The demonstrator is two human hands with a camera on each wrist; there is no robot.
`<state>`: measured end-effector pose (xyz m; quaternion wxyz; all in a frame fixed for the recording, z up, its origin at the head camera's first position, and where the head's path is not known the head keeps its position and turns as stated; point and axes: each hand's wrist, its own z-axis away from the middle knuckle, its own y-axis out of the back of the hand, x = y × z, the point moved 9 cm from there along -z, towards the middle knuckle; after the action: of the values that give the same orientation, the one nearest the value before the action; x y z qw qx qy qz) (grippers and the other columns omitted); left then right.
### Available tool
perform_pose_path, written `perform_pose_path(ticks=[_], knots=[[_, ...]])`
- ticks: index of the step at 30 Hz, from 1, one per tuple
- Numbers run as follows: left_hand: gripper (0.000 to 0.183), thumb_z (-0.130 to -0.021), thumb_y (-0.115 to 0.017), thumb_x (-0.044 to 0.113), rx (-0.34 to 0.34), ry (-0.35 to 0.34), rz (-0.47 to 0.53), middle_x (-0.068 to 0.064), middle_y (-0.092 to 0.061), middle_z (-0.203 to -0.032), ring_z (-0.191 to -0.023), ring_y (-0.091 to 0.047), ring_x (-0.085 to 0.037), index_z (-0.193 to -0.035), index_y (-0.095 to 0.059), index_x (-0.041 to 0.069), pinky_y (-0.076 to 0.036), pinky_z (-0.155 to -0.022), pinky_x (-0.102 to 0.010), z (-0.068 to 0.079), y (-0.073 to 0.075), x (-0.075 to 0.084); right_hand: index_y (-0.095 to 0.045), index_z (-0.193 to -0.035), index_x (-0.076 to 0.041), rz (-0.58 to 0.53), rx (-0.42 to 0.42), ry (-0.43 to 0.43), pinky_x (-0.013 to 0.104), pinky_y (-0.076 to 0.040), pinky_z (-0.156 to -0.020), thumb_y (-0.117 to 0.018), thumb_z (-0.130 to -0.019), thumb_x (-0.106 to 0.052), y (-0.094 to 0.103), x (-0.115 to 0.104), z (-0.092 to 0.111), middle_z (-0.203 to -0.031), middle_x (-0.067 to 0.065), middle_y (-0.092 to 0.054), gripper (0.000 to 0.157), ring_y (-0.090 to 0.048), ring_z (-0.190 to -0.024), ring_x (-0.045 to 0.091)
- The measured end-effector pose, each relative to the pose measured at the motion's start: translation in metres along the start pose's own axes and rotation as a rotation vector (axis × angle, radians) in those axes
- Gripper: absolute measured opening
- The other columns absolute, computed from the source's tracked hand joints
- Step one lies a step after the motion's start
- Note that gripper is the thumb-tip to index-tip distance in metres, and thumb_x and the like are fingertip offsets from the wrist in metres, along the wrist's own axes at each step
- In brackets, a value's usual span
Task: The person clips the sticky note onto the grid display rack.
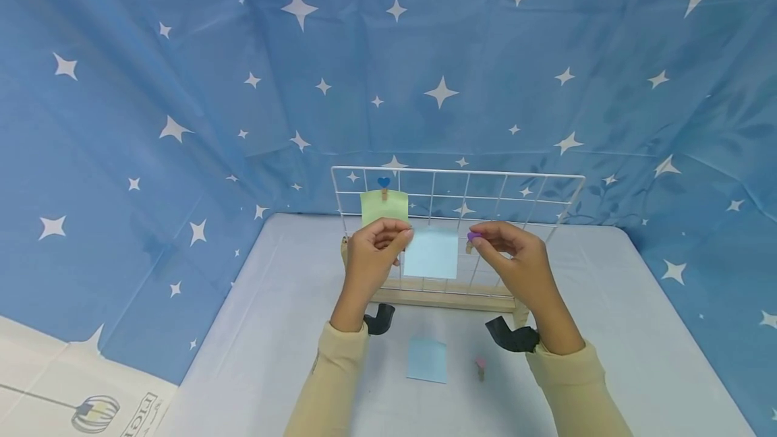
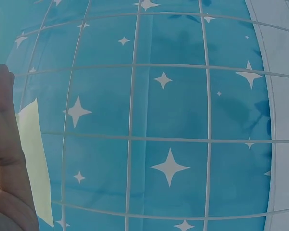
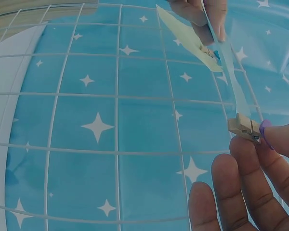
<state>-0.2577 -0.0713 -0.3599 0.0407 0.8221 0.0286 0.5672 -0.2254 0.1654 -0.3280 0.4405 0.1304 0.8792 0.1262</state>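
My left hand (image 1: 378,248) pinches the upper left edge of a light blue paper square (image 1: 431,253) in front of a white wire grid (image 1: 504,197). My right hand (image 1: 516,255), to the right of that paper, pinches a small wooden clothespin (image 3: 244,128) by its end with a purple heart (image 3: 265,134). In the right wrist view the clothespin appears close to the paper's edge; whether it touches cannot be told. A pale green paper (image 1: 384,206) hangs on the grid at upper left, under a clothespin with a blue heart (image 1: 384,183).
The grid stands in a wooden base (image 1: 443,297) on a white-covered table (image 1: 291,356). Nearer me lie another blue paper square (image 1: 427,360) and a pink-topped clothespin (image 1: 481,367). A blue cloth with white stars (image 1: 388,120) hangs behind.
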Motion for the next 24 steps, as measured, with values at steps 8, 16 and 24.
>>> perform_pose_path(ticks=[8,16,24], knots=[[0.012,-0.101,-0.079,0.013,0.001,-0.007,-0.007,-0.011,-0.078,-0.092,-0.07,-0.066,-0.01,-0.106,-0.079,0.001,-0.058,-0.06,-0.022,-0.003,-0.003,0.002,-0.078,-0.113,0.005,0.027,-0.009,-0.042,0.009,-0.054,-0.087,-0.072,-0.099,0.007,-0.001,0.002,-0.003,-0.101,0.019,-0.078,0.016,-0.067,-0.091,-0.005],[0.013,-0.102,-0.078,0.013,-0.001,-0.023,-0.024,-0.011,-0.078,-0.091,-0.069,-0.066,-0.013,-0.107,-0.079,0.002,-0.057,-0.059,-0.022,-0.006,-0.004,0.001,-0.078,-0.113,0.005,0.028,-0.01,-0.038,0.009,-0.054,-0.087,-0.072,-0.099,0.007,-0.001,0.001,-0.007,-0.1,0.018,-0.078,0.015,-0.068,-0.09,-0.004],[0.012,-0.103,-0.077,0.013,-0.008,-0.014,-0.02,-0.011,-0.077,-0.089,-0.069,-0.065,-0.014,-0.107,-0.078,0.002,-0.057,-0.061,-0.021,-0.011,-0.007,0.001,-0.078,-0.112,0.005,0.025,-0.016,-0.035,0.01,-0.054,-0.087,-0.071,-0.099,0.007,-0.001,0.002,-0.012,-0.103,0.02,-0.078,0.015,-0.067,-0.091,-0.005]])
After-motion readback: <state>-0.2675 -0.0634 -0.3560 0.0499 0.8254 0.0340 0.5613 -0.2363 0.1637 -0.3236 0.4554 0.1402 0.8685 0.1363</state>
